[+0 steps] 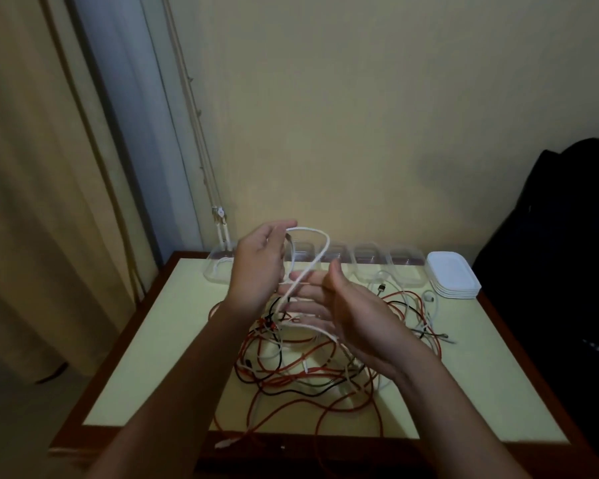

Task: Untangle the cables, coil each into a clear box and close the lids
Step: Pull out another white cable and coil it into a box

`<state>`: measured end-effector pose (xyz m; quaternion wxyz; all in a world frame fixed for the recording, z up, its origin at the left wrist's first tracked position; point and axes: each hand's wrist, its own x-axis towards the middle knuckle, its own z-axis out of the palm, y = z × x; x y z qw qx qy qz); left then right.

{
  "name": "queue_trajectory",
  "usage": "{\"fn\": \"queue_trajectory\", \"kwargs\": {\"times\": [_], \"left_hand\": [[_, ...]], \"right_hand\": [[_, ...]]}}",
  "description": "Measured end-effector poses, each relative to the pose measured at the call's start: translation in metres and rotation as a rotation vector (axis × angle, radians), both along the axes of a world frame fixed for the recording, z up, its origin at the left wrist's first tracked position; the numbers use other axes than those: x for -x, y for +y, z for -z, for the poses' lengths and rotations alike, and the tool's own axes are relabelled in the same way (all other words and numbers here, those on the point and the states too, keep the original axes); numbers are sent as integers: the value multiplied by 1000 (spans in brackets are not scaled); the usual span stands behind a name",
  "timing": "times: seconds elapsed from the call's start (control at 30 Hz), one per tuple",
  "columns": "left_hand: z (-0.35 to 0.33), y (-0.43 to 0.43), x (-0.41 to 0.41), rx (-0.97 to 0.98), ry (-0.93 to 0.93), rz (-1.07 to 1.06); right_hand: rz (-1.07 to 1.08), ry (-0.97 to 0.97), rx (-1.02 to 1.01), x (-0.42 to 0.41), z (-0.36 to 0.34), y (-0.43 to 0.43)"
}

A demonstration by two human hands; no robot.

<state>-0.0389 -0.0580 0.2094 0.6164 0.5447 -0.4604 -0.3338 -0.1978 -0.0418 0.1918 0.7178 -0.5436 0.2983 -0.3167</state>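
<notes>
Tangle of cables point(301, 371), red, black and white, sits mid tabletop point(159, 357), not yet sorted. Left hand point(256, 271) is raised above the heap, thumb and fingers pinching a white cable point(320, 236) near its plug end. The cable loops up and right, then runs down across the right hand point(353, 316). Right hand is open, fingers straight, with the cable draped over them, not gripped. The lower run of the white cable goes back into the heap.

Clear boxes point(407, 267) stand in a row at the back edge, lids off. The leftmost seems to have a white cable in it, hard to tell. Stack of white lids point(452, 276) is just beside the row, at right.

Risks, as judged:
- The white cable is still threaded through red and black strands, so a hard pull would likely tighten a knot or lift the whole heap.
- A red cable point(256, 409) and a white plug point(225, 443) already hang over the front edge, so dragging could take more off the tabletop.
- The cable could slip off the open right hand and the loop would drop back into the mess.
- A swinging loop could knock the light boxes behind it.
</notes>
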Motion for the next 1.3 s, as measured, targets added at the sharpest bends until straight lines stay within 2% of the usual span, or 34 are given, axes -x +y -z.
{"fn": "queue_trajectory", "kwargs": {"times": [0.13,0.23,0.37,0.43,0.57,0.67,0.73,0.8,1.0,1.13,1.3], "left_hand": [[3,2,0,-17,15,2],[1,5,0,-53,197,116],[-9,7,-5,-140,674,433],[-13,7,-10,-129,898,515],[-15,0,-30,-29,1229,433],[-12,-3,-46,28,1355,367],[-10,-4,-47,57,1291,281],[-9,-4,-41,74,1094,191],[-1,7,-16,94,208,127],[7,11,1,72,14,200],[23,17,11,-98,-162,328]], "right_hand": [[63,-203,-122,3,-6,0],[162,-269,-130,9,-3,-5],[462,27,90,20,12,-24],[569,169,216,24,21,-28],[657,302,316,30,46,-28],[733,428,376,34,58,-26],[734,523,476,33,62,-24],[714,651,650,30,65,-22],[590,828,1068,18,58,-15],[480,868,1157,11,44,-11],[533,742,1202,14,31,-18]]}}
